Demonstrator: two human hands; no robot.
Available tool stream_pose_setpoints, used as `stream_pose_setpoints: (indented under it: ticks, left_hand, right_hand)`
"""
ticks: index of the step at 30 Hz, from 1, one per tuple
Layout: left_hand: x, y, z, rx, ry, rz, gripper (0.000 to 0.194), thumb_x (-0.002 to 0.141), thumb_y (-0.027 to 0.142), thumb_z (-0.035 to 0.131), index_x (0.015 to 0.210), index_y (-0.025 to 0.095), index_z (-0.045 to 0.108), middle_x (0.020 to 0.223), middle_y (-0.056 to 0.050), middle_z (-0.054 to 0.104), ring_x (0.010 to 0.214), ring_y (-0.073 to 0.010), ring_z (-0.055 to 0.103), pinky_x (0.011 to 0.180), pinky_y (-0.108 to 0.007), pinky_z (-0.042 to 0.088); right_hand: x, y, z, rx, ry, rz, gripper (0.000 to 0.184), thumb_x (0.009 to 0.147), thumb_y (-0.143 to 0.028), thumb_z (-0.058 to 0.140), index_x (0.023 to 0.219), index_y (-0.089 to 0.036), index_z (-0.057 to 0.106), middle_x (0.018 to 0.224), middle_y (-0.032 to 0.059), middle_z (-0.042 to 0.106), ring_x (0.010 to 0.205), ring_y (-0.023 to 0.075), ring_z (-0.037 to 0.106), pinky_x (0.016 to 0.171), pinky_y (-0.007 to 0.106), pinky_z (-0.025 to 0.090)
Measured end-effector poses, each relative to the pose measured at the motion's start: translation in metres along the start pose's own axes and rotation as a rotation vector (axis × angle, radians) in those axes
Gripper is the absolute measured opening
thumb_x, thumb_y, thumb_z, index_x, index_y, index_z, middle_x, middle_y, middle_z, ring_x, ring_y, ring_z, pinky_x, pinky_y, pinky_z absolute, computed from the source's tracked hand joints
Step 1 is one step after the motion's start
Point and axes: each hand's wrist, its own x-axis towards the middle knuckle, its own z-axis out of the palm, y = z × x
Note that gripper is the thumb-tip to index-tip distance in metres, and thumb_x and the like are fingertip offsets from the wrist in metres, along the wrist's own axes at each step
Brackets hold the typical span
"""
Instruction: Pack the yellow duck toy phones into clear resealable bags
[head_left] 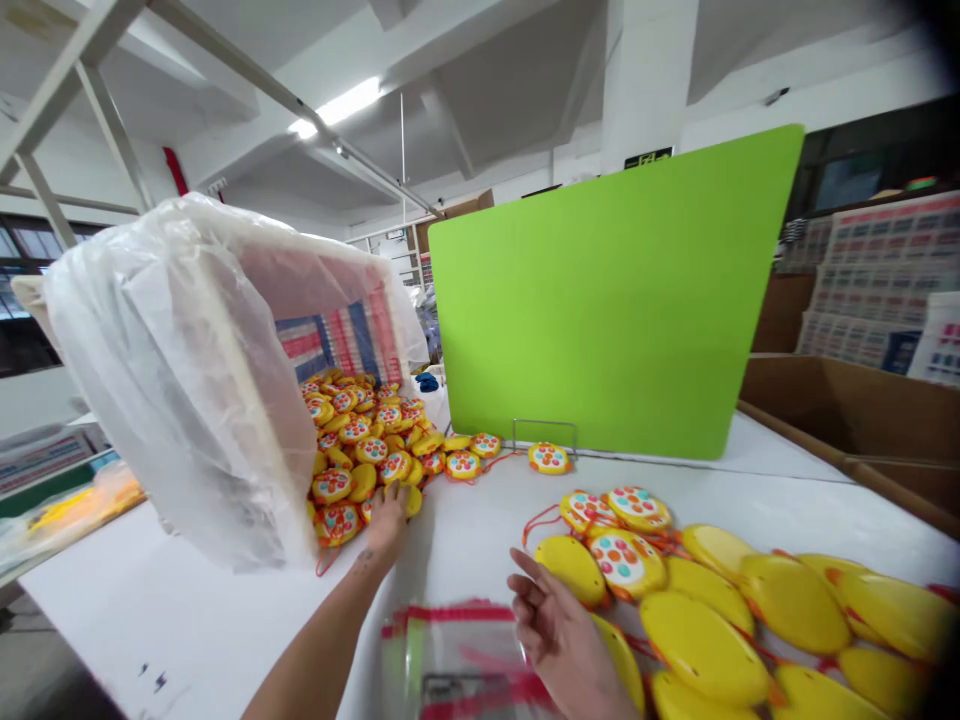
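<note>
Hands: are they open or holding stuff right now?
Left hand: on the yellow pieces; grip can't be told.
Right hand: open, loosely curled, holding nothing visible.

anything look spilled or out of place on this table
Yes: the plastic-covered container appears tipped on its side, with yellow toys spilling from its mouth onto the white table. One stray toy lies apart before the green board.

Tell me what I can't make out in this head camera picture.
In the head view:
Whether the left hand grips a yellow piece: its fingertips are blurred among the pieces.
Near ends of the red-edged bags: cut off by the bottom edge, partly covered by the right hand.
What stands directly behind the green board: the board hides it.
</note>
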Motion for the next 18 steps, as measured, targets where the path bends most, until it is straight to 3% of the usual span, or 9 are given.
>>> stream_pose_setpoints:
  ticks: [4,8,10,13,18]
  left_hand:
    - [-0.012,0.017,-0.01,-0.076,-0.053,0.082,0.039,0.083,0.015,0.046,0.121,0.017,0.055,0.124,-0.013,0.057,0.119,-0.029,0.047,0.103,-0.043,0.033]
    - [-0.046,0.044,-0.024,-0.223,-0.174,0.171,0.037,0.087,0.033,0.049,0.121,0.02,0.054,0.109,-0.007,0.066,0.098,-0.0214,0.059,0.087,-0.031,0.046]
    - [-0.064,0.057,-0.031,-0.405,-0.304,0.197,0.039,0.087,0.039,0.051,0.12,0.02,0.056,0.104,-0.006,0.067,0.089,-0.0198,0.061,0.078,-0.028,0.048]
    - [-0.085,0.069,-0.036,-0.711,-0.425,0.185,0.042,0.081,0.042,0.06,0.116,0.019,0.061,0.106,-0.006,0.067,0.092,-0.0207,0.061,0.079,-0.028,0.048]
    - [-0.105,0.074,-0.026,-0.978,-0.375,-0.031,0.053,0.078,0.053,0.06,0.114,0.014,0.061,0.101,-0.009,0.068,0.09,-0.0218,0.062,0.079,-0.031,0.049]
  right_hand:
    - [-0.003,0.008,0.004,-0.177,-0.033,-0.029,0.039,0.073,-0.042,0.071,0.107,-0.023,0.067,0.106,0.0058,0.069,0.083,0.0159,0.064,0.065,0.025,0.051]
    - [-0.007,0.018,0.008,-0.306,-0.028,-0.087,0.055,0.069,-0.048,0.075,0.119,-0.031,0.06,0.125,0.0047,0.061,0.102,0.0201,0.061,0.085,0.034,0.048]
    - [-0.009,0.022,0.01,-0.345,-0.033,-0.077,0.057,0.069,-0.049,0.075,0.12,-0.03,0.058,0.121,0.0048,0.063,0.099,0.0204,0.062,0.082,0.034,0.049]
    - [-0.011,0.027,0.014,-0.391,-0.112,-0.049,0.052,0.071,-0.05,0.072,0.113,-0.024,0.059,0.106,0.005,0.069,0.089,0.0217,0.065,0.07,0.033,0.052]
    - [-0.014,0.029,0.015,-0.505,-0.175,-0.072,0.041,0.073,-0.049,0.07,0.1,-0.021,0.058,0.089,0.0022,0.07,0.077,0.0216,0.066,0.057,0.03,0.052]
